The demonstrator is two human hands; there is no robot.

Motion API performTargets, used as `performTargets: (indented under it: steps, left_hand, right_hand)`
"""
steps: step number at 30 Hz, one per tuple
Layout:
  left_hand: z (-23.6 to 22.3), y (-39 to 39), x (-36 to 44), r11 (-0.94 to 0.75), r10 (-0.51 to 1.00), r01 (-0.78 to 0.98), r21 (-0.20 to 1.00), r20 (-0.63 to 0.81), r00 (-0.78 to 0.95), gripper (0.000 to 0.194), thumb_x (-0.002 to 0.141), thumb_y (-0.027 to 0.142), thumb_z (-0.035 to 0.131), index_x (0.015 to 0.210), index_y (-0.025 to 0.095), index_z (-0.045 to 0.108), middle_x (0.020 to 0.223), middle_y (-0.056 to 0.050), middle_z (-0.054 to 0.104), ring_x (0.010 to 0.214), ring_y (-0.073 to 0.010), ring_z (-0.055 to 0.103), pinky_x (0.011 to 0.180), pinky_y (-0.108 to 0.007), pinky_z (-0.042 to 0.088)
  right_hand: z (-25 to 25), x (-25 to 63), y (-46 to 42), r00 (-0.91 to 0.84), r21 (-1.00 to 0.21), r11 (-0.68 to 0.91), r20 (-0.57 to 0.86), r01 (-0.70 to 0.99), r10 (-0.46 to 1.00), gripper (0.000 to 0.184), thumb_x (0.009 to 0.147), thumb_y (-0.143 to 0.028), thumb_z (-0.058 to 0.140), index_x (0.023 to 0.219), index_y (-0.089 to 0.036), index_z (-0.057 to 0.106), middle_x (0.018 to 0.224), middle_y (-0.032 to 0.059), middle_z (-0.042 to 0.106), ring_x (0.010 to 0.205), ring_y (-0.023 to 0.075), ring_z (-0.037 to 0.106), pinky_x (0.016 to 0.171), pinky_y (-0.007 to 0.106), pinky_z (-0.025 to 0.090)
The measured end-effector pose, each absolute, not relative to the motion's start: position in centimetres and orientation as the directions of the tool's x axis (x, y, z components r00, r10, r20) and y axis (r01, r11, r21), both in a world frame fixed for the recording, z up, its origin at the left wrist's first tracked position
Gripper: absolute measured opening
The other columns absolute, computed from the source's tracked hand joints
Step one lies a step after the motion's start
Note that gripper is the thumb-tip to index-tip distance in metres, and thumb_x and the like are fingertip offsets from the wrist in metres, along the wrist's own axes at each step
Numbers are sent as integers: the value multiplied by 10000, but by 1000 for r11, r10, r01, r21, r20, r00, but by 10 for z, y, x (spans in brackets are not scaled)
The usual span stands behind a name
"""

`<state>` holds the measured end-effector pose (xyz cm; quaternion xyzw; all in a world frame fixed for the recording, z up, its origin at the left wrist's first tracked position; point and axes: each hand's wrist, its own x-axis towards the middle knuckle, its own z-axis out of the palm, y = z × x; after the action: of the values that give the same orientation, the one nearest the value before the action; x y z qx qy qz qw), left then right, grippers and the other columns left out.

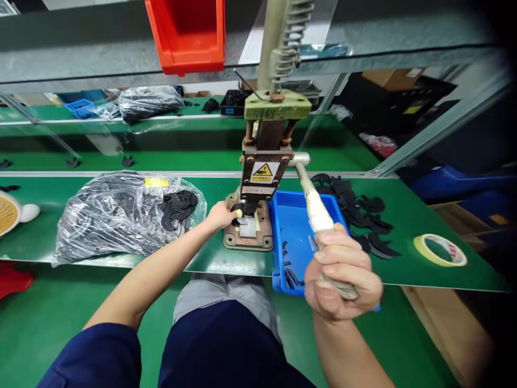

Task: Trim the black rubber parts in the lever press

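A hand press stands at the middle of the green bench, with a warning label on its front. My right hand is wrapped round its lever, whose grip is bound in pale tape. My left hand is at the press base, pinching a black curved piece under the ram. Something yellow covers one fingertip of this hand. The piece is partly hidden by my fingers and the ram. A clear bag of similar black pieces lies left of my left hand.
A blue tray with small black bits sits right of the press. Beyond it lie loose black curved pieces and a yellow tape roll. An orange bin hangs overhead. A white-rimmed round object is at far left.
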<state>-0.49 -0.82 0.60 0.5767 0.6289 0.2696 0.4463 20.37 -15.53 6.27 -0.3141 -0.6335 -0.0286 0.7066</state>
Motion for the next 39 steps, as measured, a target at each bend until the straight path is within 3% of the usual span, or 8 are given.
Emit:
performTargets:
  steps: [3, 7, 11, 16, 19, 24, 32, 39]
  left_hand:
    - [-3, -8, 0, 295, 942, 198, 935, -319, 101, 182, 649, 67, 762, 656, 127, 590, 565, 34, 572, 490, -75, 524, 523, -185, 437]
    - [3, -14, 0, 396, 916, -37, 917, -392, 86, 259, 612, 63, 793, 679, 135, 554, 542, 46, 576, 453, -80, 538, 479, -189, 454]
    - [12, -32, -17, 369, 929, -152, 917, -360, 86, 342, 558, 127, 864, 746, 131, 578, 605, 31, 639, 506, -93, 581, 500, -198, 483]
    - [22, -64, -45, 256, 960, -207, 944, -223, 170, 402, 501, 220, 907, 780, 118, 638, 678, 14, 671, 593, -102, 603, 590, -215, 507]
    - [31, -82, -56, 214, 954, -188, 958, -164, 249, 377, 538, 252, 889, 807, 123, 657, 747, -7, 689, 664, -126, 630, 667, -246, 524]
    - [50, -100, -65, 116, 924, -27, 993, -98, 369, 264, 653, 295, 807, 832, 147, 682, 794, -30, 686, 721, -153, 623, 695, -260, 504]
    - [80, -111, -74, -420, 738, 244, 874, 172, 652, 126, 850, 227, 641, 891, 213, 759, 904, -57, 709, 853, -190, 642, 812, -276, 486]
    - [88, -105, -78, -480, 641, 213, 851, 174, 748, 174, 885, 323, 649, 924, 215, 778, 947, -93, 724, 898, -213, 671, 846, -278, 500]
  right_hand:
    - [100, 197, -134, 285, -168, 911, 957, 378, 58, 323, 759, -332, 671, 1050, -206, 606, 850, 17, 639, 821, 199, 643, 838, 466, 529]
    - [160, 194, -102, 282, -133, 930, 959, 344, 33, 495, 755, -241, 660, 1241, -173, 601, 997, 41, 648, 918, 169, 648, 816, 380, 500]
    - [177, 196, -85, 274, -343, 898, 923, 275, 269, 610, 819, -262, 601, 1404, -150, 472, 1195, 70, 622, 1108, 192, 631, 1013, 478, 411]
    - [102, 181, -108, 459, -721, 655, 671, 225, 582, 596, 855, -288, 638, 1416, -224, 448, 1459, 120, 503, 1389, 254, 465, 1123, 523, 395]
    - [56, 162, -129, 273, -990, 139, 128, -21, 953, 444, 841, -395, 662, 1238, -214, 581, 1225, 113, 672, 1161, 215, 628, 961, 427, 547]
    - [39, 141, -139, -269, -901, -410, -363, -143, 892, 304, 778, -414, 708, 879, -129, 683, 709, 83, 705, 590, 152, 645, 504, 256, 503]
    - [34, 138, -146, -573, -735, -646, -445, -207, 689, 280, 762, -372, 705, 855, -111, 668, 581, 5, 580, 490, 76, 499, 456, 193, 370]
    - [30, 125, -166, -505, -805, -514, -325, -297, 800, 379, 731, -442, 791, 873, -112, 670, 600, -9, 571, 448, 29, 368, 409, 191, 174]
